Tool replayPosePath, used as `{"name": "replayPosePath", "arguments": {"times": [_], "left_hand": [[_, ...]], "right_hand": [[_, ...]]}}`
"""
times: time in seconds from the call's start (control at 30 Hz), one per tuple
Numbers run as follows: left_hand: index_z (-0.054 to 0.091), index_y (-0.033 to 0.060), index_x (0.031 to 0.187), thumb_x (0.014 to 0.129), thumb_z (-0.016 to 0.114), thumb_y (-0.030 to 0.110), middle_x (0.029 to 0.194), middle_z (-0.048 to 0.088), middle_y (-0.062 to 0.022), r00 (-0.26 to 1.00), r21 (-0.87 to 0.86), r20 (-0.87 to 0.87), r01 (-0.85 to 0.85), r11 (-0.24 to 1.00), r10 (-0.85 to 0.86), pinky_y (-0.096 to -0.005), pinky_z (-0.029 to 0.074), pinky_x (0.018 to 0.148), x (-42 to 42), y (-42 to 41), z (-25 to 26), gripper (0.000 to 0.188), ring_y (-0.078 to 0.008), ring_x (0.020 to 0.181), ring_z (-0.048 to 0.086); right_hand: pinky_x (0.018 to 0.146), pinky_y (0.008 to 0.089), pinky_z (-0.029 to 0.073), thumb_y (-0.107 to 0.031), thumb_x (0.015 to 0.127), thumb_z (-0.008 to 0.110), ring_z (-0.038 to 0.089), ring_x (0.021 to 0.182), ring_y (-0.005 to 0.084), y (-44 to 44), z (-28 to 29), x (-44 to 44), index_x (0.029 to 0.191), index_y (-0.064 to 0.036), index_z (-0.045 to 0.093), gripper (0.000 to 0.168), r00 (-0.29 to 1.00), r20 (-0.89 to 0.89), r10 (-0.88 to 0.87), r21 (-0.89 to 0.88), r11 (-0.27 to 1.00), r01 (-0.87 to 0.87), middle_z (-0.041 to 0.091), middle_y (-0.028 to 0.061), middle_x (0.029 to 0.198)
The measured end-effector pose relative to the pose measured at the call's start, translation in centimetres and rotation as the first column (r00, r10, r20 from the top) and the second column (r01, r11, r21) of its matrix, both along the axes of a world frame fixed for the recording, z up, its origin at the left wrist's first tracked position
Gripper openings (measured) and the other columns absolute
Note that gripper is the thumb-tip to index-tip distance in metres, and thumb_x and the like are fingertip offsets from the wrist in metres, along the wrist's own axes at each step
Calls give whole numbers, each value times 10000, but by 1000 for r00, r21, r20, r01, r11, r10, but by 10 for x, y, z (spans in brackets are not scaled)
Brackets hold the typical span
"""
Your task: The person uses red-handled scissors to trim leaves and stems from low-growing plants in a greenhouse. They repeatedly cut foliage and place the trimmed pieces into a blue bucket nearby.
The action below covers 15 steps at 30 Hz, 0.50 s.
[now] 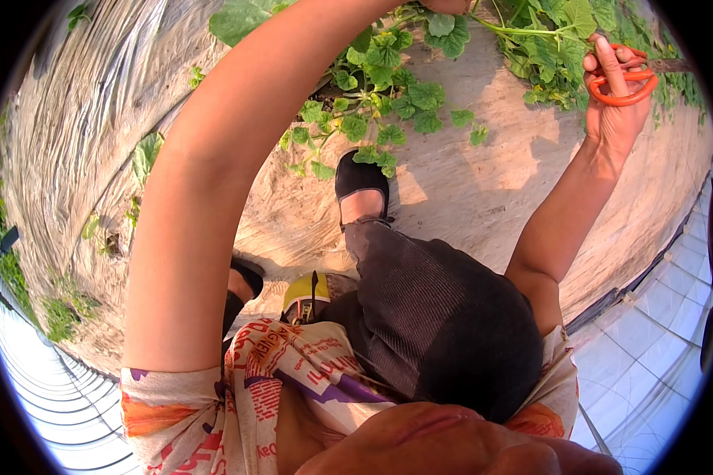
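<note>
My right hand point(618, 89) is raised at the upper right, holding orange-handled scissors point(624, 98) with the handle loops around its fingers. The dark blades point right, away from the vine. A green vine stem point(520, 29) with lobed leaves, of a melon or cucumber kind, reaches towards this hand's fingertips; whether they pinch it is unclear. My left hand point(445, 5) is mostly cut off by the top edge, beside the same foliage, so its grip is hidden. Below it, a low leafy vine with small yellow flowers point(383, 89) spreads over the ground film.
Pale plastic film point(463, 196) covers the ground. My black shoe point(362, 175) touches the low vine's leaves. A yellow and dark object point(303, 294) lies between my legs. Denser vines point(677, 89) stand at the upper right. Translucent greenhouse sheeting point(647, 344) borders the lower right.
</note>
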<state>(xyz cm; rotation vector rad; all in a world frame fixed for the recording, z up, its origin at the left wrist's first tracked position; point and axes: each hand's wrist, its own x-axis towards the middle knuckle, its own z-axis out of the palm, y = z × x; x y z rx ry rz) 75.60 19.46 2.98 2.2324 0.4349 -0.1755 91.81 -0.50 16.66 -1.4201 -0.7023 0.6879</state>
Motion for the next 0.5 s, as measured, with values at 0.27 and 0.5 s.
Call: {"name": "replayPosePath", "arguments": {"times": [0.27,0.5], "left_hand": [[766,24,822,740,672,143,869,729,-225,996,105,26,-88,991,86,-445,568,771,-1,-7,-5,172,-364,858,715],[744,0,985,775,661,138,966,724,-257,974,87,69,-220,972,214,-454,560,803,-8,-8,2,265,-384,906,713]], "right_hand": [[617,283,549,16,832,824,708,681,204,5,-1,-8,960,-10,627,237,1000,7,-3,-20,1000,3,696,117,851],[615,286,543,5,839,823,706,678,203,2,-7,-5,953,-26,626,230,1000,-4,4,-15,1000,-4,692,106,848]]}}
